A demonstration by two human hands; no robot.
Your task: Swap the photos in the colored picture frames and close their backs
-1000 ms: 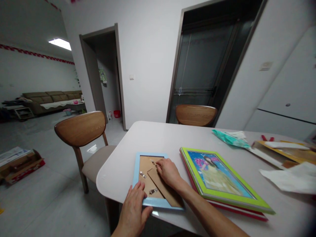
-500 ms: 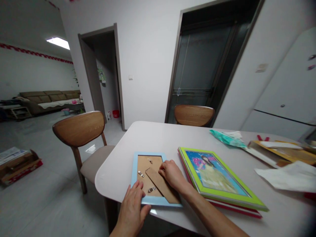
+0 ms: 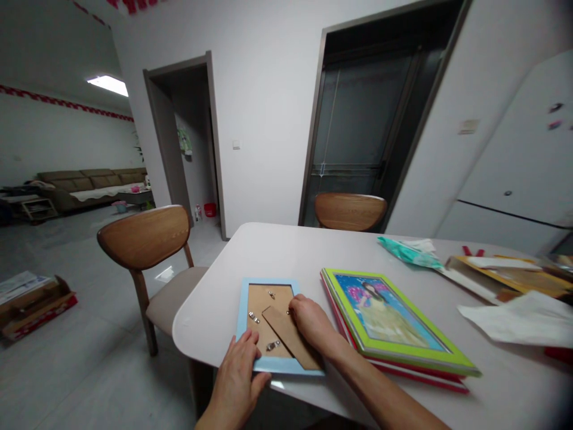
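A light-blue picture frame [image 3: 243, 304] lies face down near the table's front corner, its brown backing board [image 3: 264, 325] showing. Several small metal clips, one of them a clip [image 3: 254, 318] at the left, sit around the board. A brown stand leg [image 3: 286, 337] runs slantwise across the backing. My left hand [image 3: 239, 373] rests on the frame's lower left corner, fingers stretched out and thumb apart along the near edge. At the frame's right side, my right hand [image 3: 311, 322] has its fingers curled in a pinch, with a bit of metal clip [image 3: 289, 312] peeking out at the fingertips.
Right of my hands lies a stack of frames topped by a green picture frame [image 3: 398, 316] with a princess picture. Farther right are a teal plastic wrapper [image 3: 409, 252], a yellow padded envelope [image 3: 514, 275] and white paper [image 3: 521, 319]. Wooden chairs [image 3: 145, 236] stand around the white table [image 3: 277, 245].
The view has shifted slightly. My right fingers have moved a little at the frame's right side, and a bit of the clip now shows there. My left hand stays on the corner.
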